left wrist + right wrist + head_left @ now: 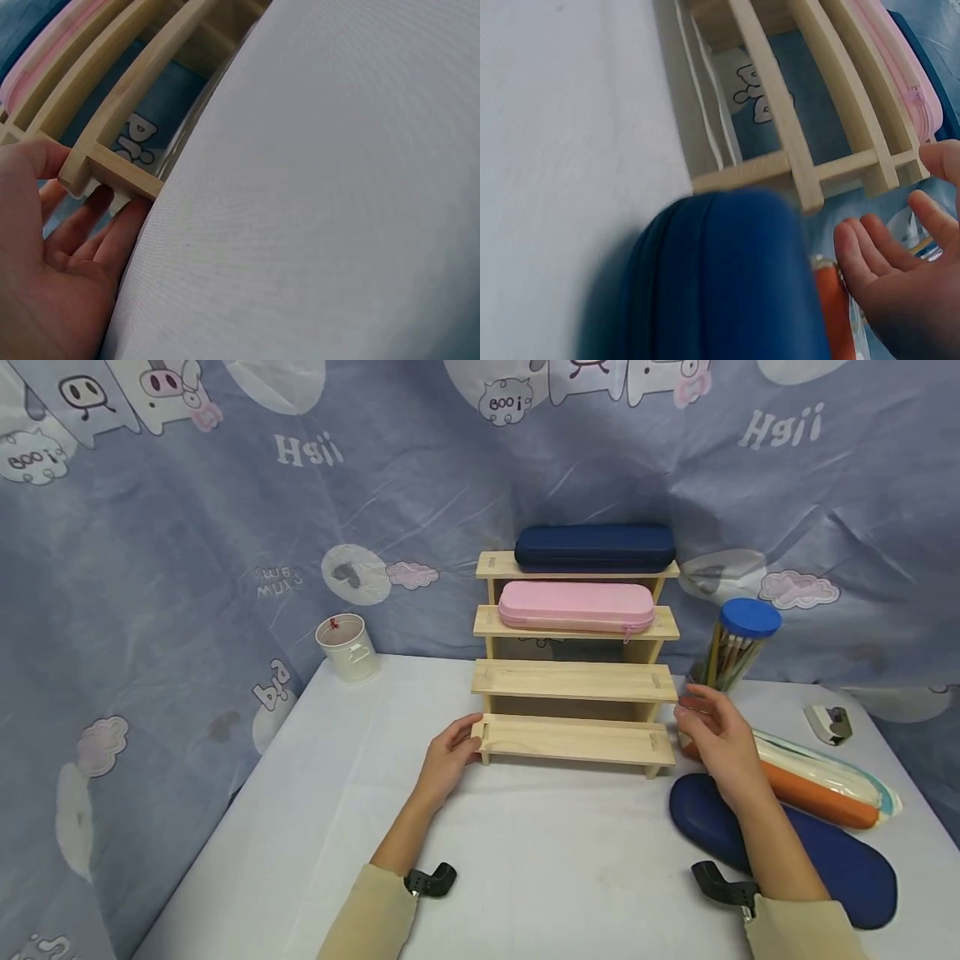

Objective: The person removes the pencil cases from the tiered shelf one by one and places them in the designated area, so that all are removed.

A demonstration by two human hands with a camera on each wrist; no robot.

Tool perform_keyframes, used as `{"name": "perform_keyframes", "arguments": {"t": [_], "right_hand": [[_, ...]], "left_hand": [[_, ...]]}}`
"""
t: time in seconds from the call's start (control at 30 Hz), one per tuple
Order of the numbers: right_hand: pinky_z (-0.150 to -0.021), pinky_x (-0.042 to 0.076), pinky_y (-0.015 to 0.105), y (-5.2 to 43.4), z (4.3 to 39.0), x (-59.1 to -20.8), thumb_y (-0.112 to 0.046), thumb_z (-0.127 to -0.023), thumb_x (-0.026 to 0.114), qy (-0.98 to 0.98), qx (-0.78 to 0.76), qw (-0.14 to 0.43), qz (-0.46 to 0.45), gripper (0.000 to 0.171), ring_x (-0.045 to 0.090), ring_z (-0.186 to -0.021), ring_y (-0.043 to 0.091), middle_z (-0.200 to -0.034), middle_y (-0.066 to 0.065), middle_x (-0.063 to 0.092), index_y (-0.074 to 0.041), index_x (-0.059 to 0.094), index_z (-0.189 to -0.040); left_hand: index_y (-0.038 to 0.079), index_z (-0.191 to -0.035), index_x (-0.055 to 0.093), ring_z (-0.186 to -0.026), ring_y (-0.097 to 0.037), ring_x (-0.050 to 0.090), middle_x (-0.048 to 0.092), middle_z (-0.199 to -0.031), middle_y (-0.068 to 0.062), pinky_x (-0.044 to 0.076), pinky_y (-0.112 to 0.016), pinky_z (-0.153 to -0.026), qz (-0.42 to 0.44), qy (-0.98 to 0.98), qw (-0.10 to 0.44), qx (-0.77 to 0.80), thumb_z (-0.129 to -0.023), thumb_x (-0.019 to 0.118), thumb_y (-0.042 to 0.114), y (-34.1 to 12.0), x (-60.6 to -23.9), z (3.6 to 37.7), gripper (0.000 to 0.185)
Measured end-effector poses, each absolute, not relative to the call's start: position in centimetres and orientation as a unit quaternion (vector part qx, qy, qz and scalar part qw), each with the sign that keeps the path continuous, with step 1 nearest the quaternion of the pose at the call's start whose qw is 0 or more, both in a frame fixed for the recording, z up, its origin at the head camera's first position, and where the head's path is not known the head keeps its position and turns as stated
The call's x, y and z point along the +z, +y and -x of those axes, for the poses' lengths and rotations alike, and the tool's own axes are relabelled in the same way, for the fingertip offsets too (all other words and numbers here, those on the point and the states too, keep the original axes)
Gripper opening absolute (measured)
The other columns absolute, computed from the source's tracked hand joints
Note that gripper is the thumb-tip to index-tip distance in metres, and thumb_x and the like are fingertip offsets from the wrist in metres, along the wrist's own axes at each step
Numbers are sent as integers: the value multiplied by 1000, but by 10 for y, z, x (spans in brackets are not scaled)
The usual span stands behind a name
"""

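White cup [348,647] stands at the far left corner of the worktop [540,852], against the printed blue backdrop [150,543].

Left hand [448,759] rests at the left end of the rack's [573,681] lowest step. Thumb lies on top of the step end, fingers curl under and around it; the left wrist view shows the fingertips [120,217] touching the underside of the corner. A grip on the rack, not tight as far as can be seen.

Rack: wooden, four steps, stands upright mid-worktop, back against the backdrop. Top step carries a navy case [595,547], lying flat along the step. Second step carries a pink case [576,606], also flat, zipper pull hanging at its right end. The two lower steps are bare wood.

Right hand [718,737] is just beside the right end of the rack, level with the lower steps. Fingers relaxed and slightly spread, palm toward the rack, holding nothing; the right wrist view shows a gap between fingertips [922,210] and the rack's end.

Under and behind the right forearm lie a dark blue case [825,852] near the front and an orange case [813,793] beyond it, close together. A pencil tube [738,643] with a blue lid stands behind the right hand. A small grey-white object [828,722] sits near the far right edge; what it is cannot be told.
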State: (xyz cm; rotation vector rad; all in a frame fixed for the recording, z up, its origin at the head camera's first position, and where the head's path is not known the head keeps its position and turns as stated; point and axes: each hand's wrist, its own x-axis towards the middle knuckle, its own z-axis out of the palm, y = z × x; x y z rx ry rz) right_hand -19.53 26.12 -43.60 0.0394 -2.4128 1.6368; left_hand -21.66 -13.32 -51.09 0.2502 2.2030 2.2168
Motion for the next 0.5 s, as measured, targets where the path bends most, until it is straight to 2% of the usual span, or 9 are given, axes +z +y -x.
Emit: {"name": "perform_keyframes", "arguments": {"t": [0.07, 0.27, 0.4, 0.5], "right_hand": [[-68, 52, 25, 256, 199, -437, -38, -96, 57, -822, 559, 109, 1, 54, 56, -103, 12, -135, 16, 47, -25, 40, -146], [-78, 49, 18, 238, 209, -436, -33, -95, 60, -800, 586, 127, 28, 54, 54, -105, 12, -132, 16, 47, -17, 44, -144], [-82, 49, 19, 227, 215, -434, -36, -95, 59, -785, 604, 124, 51, 52, 52, -107, 13, -134, 15, 45, -18, 47, -142], [-81, 47, 21, 222, 221, -433, -39, -94, 59, -778, 612, 121, 71, 51, 50, -103, 15, -141, 9, 42, -21, 50, -140]], "left_hand": [[24, -131, 58, -109, -19, 61, 58, -128, -2, 55, -35, -83, -78, 703, 2, 707, -94, 58, 15, -135, -512, 215, 38], [19, -134, 56, -111, -23, 60, 57, -131, -7, 56, -35, -82, -86, 699, 1, 710, -95, 58, 16, -135, -512, 214, 39], [20, -134, 56, -111, -22, 60, 56, -132, -6, 55, -35, -82, -86, 699, 4, 710, -95, 58, 16, -135, -511, 215, 39], [20, -133, 57, -111, -21, 60, 56, -132, -6, 55, -35, -82, -86, 697, 6, 712, -95, 57, 16, -134, -511, 215, 39]]}}
